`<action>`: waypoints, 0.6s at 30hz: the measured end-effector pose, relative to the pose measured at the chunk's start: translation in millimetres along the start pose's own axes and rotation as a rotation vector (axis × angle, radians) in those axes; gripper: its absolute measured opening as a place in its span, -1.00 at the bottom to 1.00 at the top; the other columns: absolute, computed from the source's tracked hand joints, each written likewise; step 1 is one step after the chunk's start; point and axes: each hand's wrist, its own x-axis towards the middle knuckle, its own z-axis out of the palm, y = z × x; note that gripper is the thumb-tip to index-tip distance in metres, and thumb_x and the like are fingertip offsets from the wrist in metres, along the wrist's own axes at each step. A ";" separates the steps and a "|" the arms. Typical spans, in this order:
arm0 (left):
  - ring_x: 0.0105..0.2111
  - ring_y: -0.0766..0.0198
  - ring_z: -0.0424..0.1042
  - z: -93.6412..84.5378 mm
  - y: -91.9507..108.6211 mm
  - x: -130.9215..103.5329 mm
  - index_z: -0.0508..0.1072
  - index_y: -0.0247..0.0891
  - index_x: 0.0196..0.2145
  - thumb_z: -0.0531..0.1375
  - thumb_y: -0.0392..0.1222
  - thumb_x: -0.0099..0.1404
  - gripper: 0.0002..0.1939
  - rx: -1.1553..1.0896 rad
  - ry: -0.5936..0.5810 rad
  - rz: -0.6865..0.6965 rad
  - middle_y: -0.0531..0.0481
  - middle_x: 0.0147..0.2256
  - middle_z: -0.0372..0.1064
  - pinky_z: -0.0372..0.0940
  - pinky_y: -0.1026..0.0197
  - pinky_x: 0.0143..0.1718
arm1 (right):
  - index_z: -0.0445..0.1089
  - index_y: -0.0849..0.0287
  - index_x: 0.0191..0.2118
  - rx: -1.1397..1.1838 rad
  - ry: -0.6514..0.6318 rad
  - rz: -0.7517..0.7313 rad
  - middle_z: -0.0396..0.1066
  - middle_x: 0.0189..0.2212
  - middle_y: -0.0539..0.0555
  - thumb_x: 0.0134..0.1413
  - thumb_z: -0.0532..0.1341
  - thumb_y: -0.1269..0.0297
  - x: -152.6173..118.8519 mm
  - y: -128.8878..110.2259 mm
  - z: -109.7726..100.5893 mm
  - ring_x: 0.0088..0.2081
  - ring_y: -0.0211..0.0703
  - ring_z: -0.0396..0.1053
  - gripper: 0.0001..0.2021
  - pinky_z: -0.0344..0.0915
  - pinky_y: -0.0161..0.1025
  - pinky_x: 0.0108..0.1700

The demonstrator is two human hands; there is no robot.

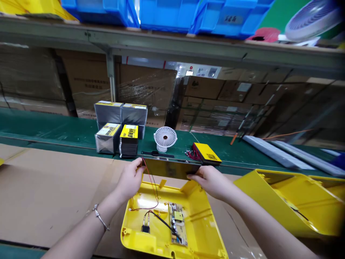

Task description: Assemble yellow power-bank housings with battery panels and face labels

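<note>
My left hand (131,180) and right hand (206,180) pinch the panel (169,168) by its ends, near the case (214,217)'s far edge. Pulling it away could strain the wires (157,198) trailing into the case.

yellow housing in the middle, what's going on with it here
A person's left hand and right hand hold a dark panel by its two ends, near the far side of the open yellow housing. Thin red and black wires run from the panel's left end down into the housing, where a circuit board lies. Another yellow housing sits to the right.
</note>
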 end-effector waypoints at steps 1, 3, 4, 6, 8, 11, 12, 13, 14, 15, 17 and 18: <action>-0.25 0.17 0.38 -0.9 1.6 -0.5 0.43 -0.21 -0.29 0.00 -0.24 0.28 -0.80 0.038 -0.008 0.005 -0.01 -0.28 0.45 0.21 0.21 -0.21 | 0.48 0.15 -0.48 -0.016 -0.024 0.009 0.49 -0.49 0.05 0.06 0.16 0.27 -1.6 4.3 0.8 -0.45 -0.06 0.42 -0.81 0.32 -0.26 -0.40; -0.31 0.18 0.38 -1.7 3.9 -1.2 0.42 -0.20 -0.35 0.01 -0.25 0.27 -0.81 0.114 -0.014 0.011 0.00 -0.34 0.45 0.19 0.21 -0.27 | 0.50 0.15 -0.31 -0.028 0.007 0.026 0.50 -0.44 0.05 0.07 0.17 0.28 -5.4 6.4 3.0 -0.43 -0.07 0.42 -0.84 0.34 -0.24 -0.39; -0.31 0.18 0.38 -1.6 4.8 -1.6 0.42 -0.20 -0.36 0.01 -0.26 0.26 -0.81 0.148 -0.013 0.014 0.00 -0.35 0.45 0.18 0.21 -0.29 | 0.46 0.14 -0.16 -0.048 0.085 0.023 0.50 -0.37 0.06 0.07 0.18 0.27 -7.5 3.5 4.0 -0.41 -0.07 0.43 -0.79 0.35 -0.23 -0.37; -0.31 0.17 0.38 -0.2 6.3 -2.1 0.40 -0.20 -0.35 0.01 -0.28 0.26 -0.83 0.204 -0.013 0.020 -0.01 -0.34 0.45 0.17 0.20 -0.30 | 0.23 0.13 0.12 -0.142 0.317 -0.094 0.45 -0.16 0.11 0.09 0.20 0.22 -10.8 -10.2 5.7 -0.25 -0.04 0.42 -0.55 0.37 -0.17 -0.23; -0.30 0.17 0.38 2.4 8.0 -2.5 0.38 -0.18 -0.31 0.00 -0.31 0.24 -0.83 0.242 -0.024 0.031 0.00 -0.31 0.44 0.17 0.20 -0.30 | 0.02 0.14 0.24 -0.330 0.487 -0.308 0.29 0.05 0.16 0.12 0.20 0.22 -12.1 -31.1 9.7 -0.01 0.03 0.29 -0.40 0.25 -0.05 0.02; -0.30 0.21 0.38 6.3 10.2 -2.7 0.34 -0.14 -0.22 0.01 -0.37 0.21 -0.76 0.276 -0.068 0.059 0.05 -0.30 0.43 0.18 0.22 -0.30 | -0.06 0.24 0.27 -0.639 0.420 -0.429 0.16 0.13 0.25 0.11 0.14 0.42 -9.0 -59.2 25.3 0.09 0.15 0.15 -0.38 0.09 0.10 0.12; -0.30 0.22 0.38 7.1 10.5 -2.6 0.33 -0.12 -0.20 0.01 -0.39 0.20 -0.74 0.285 -0.080 0.068 0.06 -0.30 0.42 0.19 0.22 -0.30 | -0.07 0.27 0.28 -0.702 0.357 -0.398 0.19 0.10 0.28 0.08 0.12 0.49 -7.0 -64.1 32.7 0.02 0.15 0.20 -0.36 0.14 0.09 0.06; -0.30 0.23 0.38 7.7 10.4 -2.5 0.32 -0.12 -0.20 0.00 -0.41 0.19 -0.72 0.292 -0.089 0.075 0.07 -0.30 0.42 0.20 0.22 -0.28 | -0.07 0.30 0.28 -0.741 0.288 -0.368 0.25 0.04 0.29 0.05 0.09 0.53 -5.0 -66.4 40.1 -0.06 0.12 0.26 -0.35 0.21 0.04 -0.03; -0.28 0.25 0.38 8.0 10.0 -2.4 0.32 -0.11 -0.20 0.00 -0.42 0.18 -0.70 0.298 -0.094 0.081 0.08 -0.29 0.41 0.21 0.22 -0.25 | -0.06 0.31 0.28 -0.757 0.216 -0.352 0.30 -0.03 0.28 0.02 0.07 0.57 -2.9 -66.2 46.7 -0.14 0.08 0.30 -0.34 0.26 -0.03 -0.12; -0.26 0.26 0.38 8.1 9.4 -2.3 0.31 -0.12 -0.20 -0.01 -0.43 0.17 -0.69 0.302 -0.095 0.084 0.08 -0.28 0.41 0.21 0.22 -0.22 | -0.06 0.31 0.27 -0.758 0.145 -0.349 0.34 -0.09 0.25 0.01 0.06 0.59 -0.8 -64.1 51.7 -0.19 0.03 0.31 -0.34 0.28 -0.09 -0.19; -0.21 0.27 0.38 8.5 8.0 -2.5 0.32 -0.12 -0.21 -0.01 -0.45 0.16 -0.69 0.306 -0.095 0.082 0.07 -0.25 0.41 0.22 0.22 -0.16 | -0.03 0.24 0.27 -0.716 0.037 -0.361 0.37 -0.13 0.18 0.02 0.05 0.60 3.1 -57.8 55.2 -0.20 -0.02 0.33 -0.35 0.28 -0.18 -0.23; -0.20 0.28 0.38 8.8 7.6 -2.9 0.32 -0.13 -0.22 -0.01 -0.46 0.15 -0.68 0.307 -0.094 0.078 0.07 -0.25 0.41 0.22 0.22 -0.14 | 0.03 0.19 0.24 -0.677 -0.004 -0.358 0.39 -0.14 0.14 0.05 0.07 0.57 5.1 -55.0 53.6 -0.19 -0.05 0.34 -0.40 0.27 -0.21 -0.23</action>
